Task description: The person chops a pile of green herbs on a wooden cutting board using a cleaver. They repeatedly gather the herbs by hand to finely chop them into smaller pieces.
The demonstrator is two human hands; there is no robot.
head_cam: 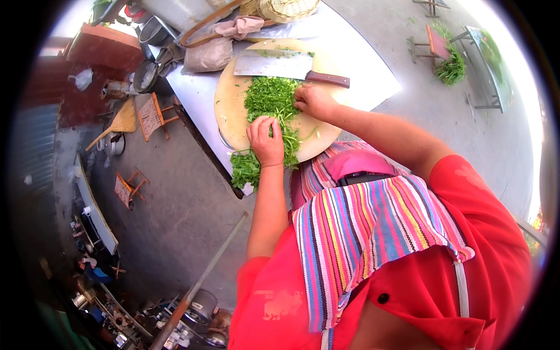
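Note:
A heap of chopped green herbs (271, 97) lies on a round cutting board (229, 105). My left hand (266, 139) rests on the uncut stems just below the heap, its fingers bent; whether it pinches any stems is hard to tell. At the heap's right edge, my right hand (316, 101) has its fingers curled against the greens, their tips partly hidden. Beyond both hands a cleaver (273, 64) lies flat on the board, its wooden handle pointing right, and neither hand touches it. Leafy herbs (245, 169) sit at the table's near corner, beside my left wrist.
The board stands on a pale table (192, 94). A plastic bag (209, 56), a pink cloth (239, 26) and a woven basket (286, 9) lie at its far side. Folding stools (151, 117) and a straw broom (124, 117) are on the left; more greens (453, 65) lie at right.

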